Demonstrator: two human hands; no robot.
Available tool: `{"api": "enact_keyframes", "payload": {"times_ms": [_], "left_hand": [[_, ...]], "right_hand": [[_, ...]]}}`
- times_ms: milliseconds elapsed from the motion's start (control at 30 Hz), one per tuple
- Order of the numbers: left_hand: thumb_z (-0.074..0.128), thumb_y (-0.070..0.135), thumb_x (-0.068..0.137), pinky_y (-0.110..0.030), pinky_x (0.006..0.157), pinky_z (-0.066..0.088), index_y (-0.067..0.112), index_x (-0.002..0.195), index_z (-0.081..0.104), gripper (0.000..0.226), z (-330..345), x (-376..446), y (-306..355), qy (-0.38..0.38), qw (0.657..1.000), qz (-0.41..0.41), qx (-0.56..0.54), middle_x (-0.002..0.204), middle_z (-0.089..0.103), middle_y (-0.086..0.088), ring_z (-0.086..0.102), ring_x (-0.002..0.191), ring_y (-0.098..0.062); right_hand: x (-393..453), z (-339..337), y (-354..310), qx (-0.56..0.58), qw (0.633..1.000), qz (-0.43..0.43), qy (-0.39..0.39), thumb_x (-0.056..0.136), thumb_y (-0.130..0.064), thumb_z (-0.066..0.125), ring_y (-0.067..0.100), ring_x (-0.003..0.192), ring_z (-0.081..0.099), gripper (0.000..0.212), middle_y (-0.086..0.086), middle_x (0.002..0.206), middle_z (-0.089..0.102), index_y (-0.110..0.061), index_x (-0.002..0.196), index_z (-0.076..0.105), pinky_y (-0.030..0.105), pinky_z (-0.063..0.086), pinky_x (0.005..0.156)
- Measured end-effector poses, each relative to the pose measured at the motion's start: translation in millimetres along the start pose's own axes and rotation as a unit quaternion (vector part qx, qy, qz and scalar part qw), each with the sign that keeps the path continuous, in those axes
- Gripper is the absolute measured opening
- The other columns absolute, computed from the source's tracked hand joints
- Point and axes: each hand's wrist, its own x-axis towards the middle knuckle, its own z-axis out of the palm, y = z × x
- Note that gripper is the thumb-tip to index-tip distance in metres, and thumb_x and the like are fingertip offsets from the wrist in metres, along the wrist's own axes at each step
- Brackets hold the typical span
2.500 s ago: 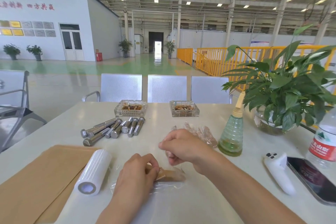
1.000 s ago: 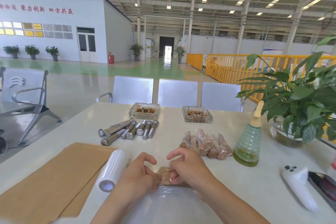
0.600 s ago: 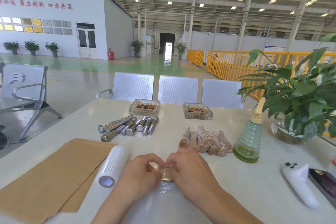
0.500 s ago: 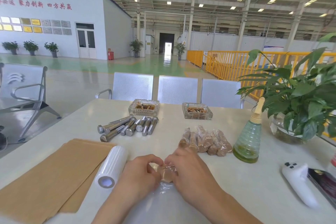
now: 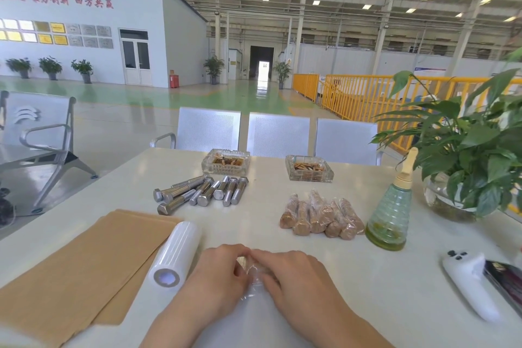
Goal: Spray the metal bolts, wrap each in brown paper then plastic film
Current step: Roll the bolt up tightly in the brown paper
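Observation:
My left hand (image 5: 219,274) and my right hand (image 5: 291,272) meet over a paper-wrapped bolt (image 5: 245,262) at the table's near middle; both grip it through clear plastic film (image 5: 251,291), and the bolt is mostly hidden under my fingers. A roll of plastic film (image 5: 175,254) lies just left of my hands, beside brown paper sheets (image 5: 84,263). Several bare metal bolts (image 5: 202,192) lie farther back on the left. Several wrapped bolts (image 5: 322,217) lie in a pile at centre right. A green spray bottle (image 5: 391,216) stands right of that pile.
Two glass ashtrays (image 5: 226,161) (image 5: 308,168) sit at the table's far side. A potted plant (image 5: 463,155) stands at the right, with a white remote-like device (image 5: 469,285) and a phone (image 5: 505,282) near the right edge. Metal chairs (image 5: 278,133) line the far side.
My hands have drawn closer together and lower over the wrapped bolt, covering it almost fully. The view has tilted slightly down since one second ago.

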Motion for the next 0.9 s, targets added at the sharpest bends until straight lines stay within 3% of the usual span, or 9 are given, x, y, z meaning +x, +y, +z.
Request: {"api": "enact_keyframes", "payload": {"times_ms": [167,267,333,433,533,600,700,800,900], "left_hand": [[0.059,0.022,0.092,-0.025,0.072,0.055,0.032,0.109,0.068,0.021,-2.5,1.8,5.0,-0.019,0.999,-0.016,0.042,0.081,0.068,0.008,0.061,0.074,-0.007],[0.056,0.027,0.095,-0.027,0.073,0.053,0.039,0.128,0.057,0.035,-22.5,-0.4,5.0,0.063,0.993,-0.051,0.082,0.095,0.064,0.016,0.062,0.094,-0.008],[0.055,0.038,0.095,-0.034,0.090,0.052,0.041,0.134,0.052,0.039,-42.3,-0.4,-4.5,0.145,0.973,-0.067,0.169,0.119,0.054,0.014,0.053,0.114,-0.016],[0.059,0.063,0.087,-0.037,0.098,0.044,0.041,0.143,0.039,0.063,-62.0,-2.3,-20.5,0.118,0.946,-0.154,0.258,0.140,0.040,0.004,0.041,0.129,-0.025],[0.066,0.064,0.082,-0.036,0.092,0.049,0.036,0.150,0.024,0.085,-66.9,-6.7,-28.5,0.067,0.964,-0.185,0.179,0.136,0.048,-0.003,0.056,0.122,-0.027],[0.070,0.060,0.080,-0.030,0.086,0.053,0.030,0.152,0.024,0.091,-70.3,-5.8,-30.9,0.086,0.971,-0.172,0.141,0.116,0.066,-0.001,0.068,0.102,-0.016],[0.076,0.061,0.076,-0.006,0.052,0.038,0.030,0.143,0.039,0.082,-90.3,-5.5,-30.9,0.056,0.983,-0.158,0.073,0.061,0.071,0.006,0.061,0.056,0.007],[0.088,0.064,0.053,-0.028,0.078,0.058,0.038,0.127,0.061,0.083,-111.0,-7.7,-27.9,0.069,0.971,-0.171,-0.150,0.090,0.072,-0.016,0.068,0.067,-0.019],[0.088,0.049,0.061,-0.052,0.102,0.052,0.023,0.120,0.070,0.067,-121.9,-8.7,-19.0,0.067,0.933,-0.144,-0.323,0.108,0.068,-0.031,0.069,0.088,-0.042]], "right_hand": [[6.0,14.8,-5.1,-0.060,0.998,0.010,0.017,0.104,-0.024,0.040,0.024,0.113,0.057,0.037,-0.007,0.120,0.064,-0.038,0.139,0.042,0.036,0.043,0.083],[7.0,16.8,-6.1,-0.076,0.997,0.027,0.003,0.102,-0.016,0.043,0.025,0.112,0.055,0.035,-0.006,0.118,0.062,-0.035,0.131,0.044,0.035,0.035,0.074],[4.3,16.4,-8.4,-0.078,0.997,0.026,0.007,0.102,-0.017,0.041,0.024,0.109,0.054,0.029,-0.005,0.115,0.062,-0.035,0.125,0.044,0.034,0.030,0.072],[2.8,17.8,-8.3,-0.083,0.996,0.023,0.027,0.103,-0.017,0.041,0.022,0.110,0.052,0.031,-0.006,0.116,0.061,-0.035,0.129,0.044,0.034,0.033,0.073],[3.2,22.2,-5.9,-0.077,0.996,0.032,0.038,0.102,-0.017,0.042,0.015,0.125,0.041,0.040,-0.014,0.128,0.054,-0.036,0.138,0.044,0.032,0.043,0.084],[2.3,24.5,-7.0,-0.081,0.995,0.038,0.052,0.098,-0.018,0.047,0.015,0.127,0.039,0.043,-0.013,0.131,0.046,-0.037,0.137,0.048,0.029,0.046,0.087],[1.4,22.1,-11.9,-0.105,0.991,0.025,0.083,0.067,-0.024,0.082,0.014,0.093,0.061,0.041,-0.012,0.100,0.060,-0.037,0.104,0.072,0.024,0.051,0.069],[1.0,25.3,-11.8,-0.116,0.988,0.026,0.096,0.037,-0.025,0.091,0.012,0.066,0.061,0.051,-0.016,0.074,0.060,-0.038,0.084,0.076,0.023,0.049,0.054],[-0.9,30.4,-8.8,-0.140,0.984,0.024,0.109,0.038,-0.026,0.087,0.014,0.066,0.061,0.051,-0.016,0.072,0.061,-0.036,0.087,0.075,0.024,0.050,0.054]]}}
